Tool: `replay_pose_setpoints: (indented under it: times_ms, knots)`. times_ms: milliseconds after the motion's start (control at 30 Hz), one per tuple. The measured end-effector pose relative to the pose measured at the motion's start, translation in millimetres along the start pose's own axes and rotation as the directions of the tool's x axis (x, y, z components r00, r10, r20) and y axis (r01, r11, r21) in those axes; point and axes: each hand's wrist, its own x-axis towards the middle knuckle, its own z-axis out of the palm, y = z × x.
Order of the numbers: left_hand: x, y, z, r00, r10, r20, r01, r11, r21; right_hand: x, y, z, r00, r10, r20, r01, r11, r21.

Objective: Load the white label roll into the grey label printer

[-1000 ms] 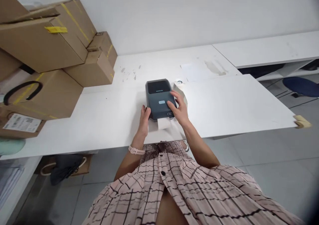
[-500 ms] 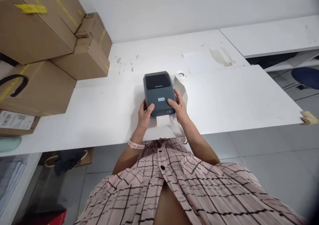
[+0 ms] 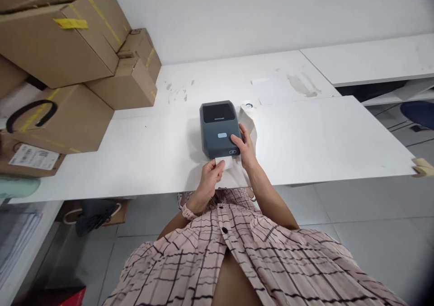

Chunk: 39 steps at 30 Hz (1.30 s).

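A dark blue-grey label printer point(image 3: 217, 143) sits near the table's front edge, with a black lid window and a pale button on top. From its front slot sticks a white label point(image 3: 226, 162). My left hand point(image 3: 210, 176) pinches the left part of that label between thumb and fingers. Along the printer's right side, my right hand point(image 3: 246, 148) grips the casing, thumb on top and fingers down the side, partly hidden. Behind and right of the printer lie a strip of backing paper point(image 3: 250, 124) and a small white roll point(image 3: 248, 104).
Stacked cardboard boxes point(image 3: 57, 44) fill the table's left end, with a black strap loop point(image 3: 32, 111) and a pale green object point(image 3: 18, 187) nearby. A paper sheet point(image 3: 266, 90) lies at the back of the white table point(image 3: 322, 138). A blue stool point(image 3: 418, 114) stands right.
My left hand has left the printer's left side and moved down and right onto the label at the front. My right hand keeps its hold on the printer. The camera view has shifted slightly.
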Motion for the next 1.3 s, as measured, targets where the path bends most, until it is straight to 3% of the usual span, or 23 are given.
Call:
replay_pose_setpoints:
  times_ms: [67,133,200,267,333,400,533,667,767,867,967,1100,1300]
  knots:
    - [2.3,-3.6,-3.2,0.999,0.053,-0.011,-0.053,0.997,0.061,-4.4,-12.5,0.4,0.988,-0.122,-0.100,0.109,0.986,-0.126]
    - [4.5,-12.7,-10.3,0.992,0.125,-0.011,-0.123,0.982,0.141,-9.3,-28.5,0.5,0.934,-0.342,-0.107,0.287,0.892,-0.350]
    - [5.8,-22.2,-21.6,0.986,0.164,0.018,-0.164,0.961,0.223,-13.5,-43.5,0.6,0.851,-0.523,0.058,0.468,0.703,-0.535]
    - [5.8,-27.5,-36.6,0.986,0.160,0.036,-0.164,0.947,0.277,-16.0,-54.0,1.6,0.772,-0.584,0.251,0.596,0.529,-0.604]
    - [5.3,-26.1,-52.5,0.988,0.155,0.001,-0.148,0.942,0.300,-16.7,-59.3,4.0,0.732,-0.589,0.341,0.643,0.435,-0.630]
    - [6.8,-18.4,-65.6,0.980,0.183,-0.079,-0.149,0.937,0.314,-15.5,-61.5,7.9,0.735,-0.579,0.352,0.635,0.407,-0.656]
    - [18.8,3.3,-72.1,0.927,0.328,-0.184,-0.253,0.906,0.339,-12.5,-63.1,12.9,0.775,-0.533,0.339,0.602,0.461,-0.652]
    - [27.7,9.2,-57.9,0.869,0.446,-0.213,-0.355,0.863,0.358,-23.4,-54.4,4.2,0.847,-0.494,0.196,0.521,0.701,-0.488]
    - [25.9,-0.6,-48.7,0.885,0.426,-0.189,-0.344,0.871,0.351,-36.8,-37.8,-6.2,0.918,-0.397,-0.025,0.372,0.878,-0.301]
    - [23.9,-11.0,-44.3,0.921,0.365,-0.133,-0.314,0.901,0.300,-39.3,-26.2,-13.6,0.965,-0.250,-0.078,0.239,0.963,-0.124]
    - [27.8,-10.5,-41.4,0.923,0.365,-0.123,-0.321,0.905,0.278,-26.3,-31.1,-18.1,0.980,-0.197,-0.024,0.196,0.980,-0.036]
    - [49.8,8.7,-36.9,0.920,0.364,-0.146,-0.301,0.894,0.332,10.8,-52.8,-20.1,0.957,-0.292,-0.001,0.291,0.955,-0.061]
    - [96.7,38.3,-30.5,0.919,0.357,-0.166,-0.247,0.851,0.462,96.1,-68.7,-12.0,0.904,-0.428,-0.001,0.402,0.850,-0.341]
